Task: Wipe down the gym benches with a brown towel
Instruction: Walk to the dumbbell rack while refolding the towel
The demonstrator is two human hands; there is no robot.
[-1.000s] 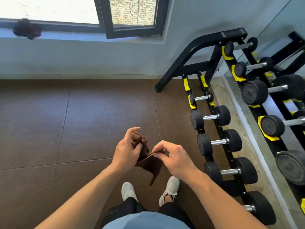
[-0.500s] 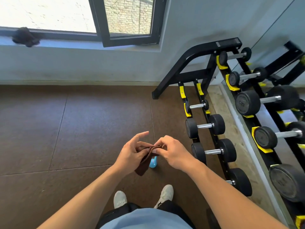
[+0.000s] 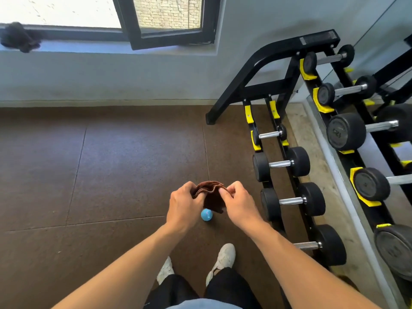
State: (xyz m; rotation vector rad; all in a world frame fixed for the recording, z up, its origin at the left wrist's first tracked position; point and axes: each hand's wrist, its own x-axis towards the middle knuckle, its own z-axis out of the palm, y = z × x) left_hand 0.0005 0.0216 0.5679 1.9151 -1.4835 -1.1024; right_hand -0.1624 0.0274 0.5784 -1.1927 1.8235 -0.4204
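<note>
Brown towel (image 3: 210, 196); blue ball (image 3: 206, 214); black-yellow rack (image 3: 276, 85); white shoes (image 3: 223, 259).

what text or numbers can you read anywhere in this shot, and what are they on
Nothing reads clearly.
Large dumbbell end: embossed digits, too blurred to read.
Label plate on top of the dumbbell rack: print too small to read.
Blue ball on the floor: a pale mark, illegible.

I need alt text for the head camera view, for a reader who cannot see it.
Two bare hands, left hand and right hand, hold a folded brown cloth towel between them above a brown rubber gym floor. A small blue round object shows just below the towel, and a black-and-yellow dumbbell rack stands to the right.
</note>
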